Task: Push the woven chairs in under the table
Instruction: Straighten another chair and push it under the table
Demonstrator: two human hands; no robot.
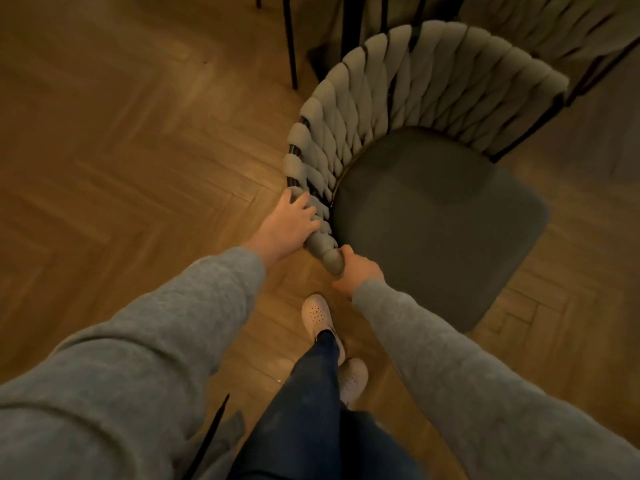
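Note:
A grey woven chair [426, 188] stands in the middle right, seen from above, with a curved back of thick twisted cords on a black frame and a smooth grey seat. My left hand [289, 225] grips the near end of the woven back from the outside. My right hand [356, 270] holds the very tip of that same end, just below the left hand. A second woven chair [568, 29] shows at the top right, partly behind the first. The table top is not in view.
Black legs [290, 43] stand at the top centre on the herringbone wood floor [121, 150]. My feet in white shoes [317, 315] are just below the chair's near end. Open floor lies to the left.

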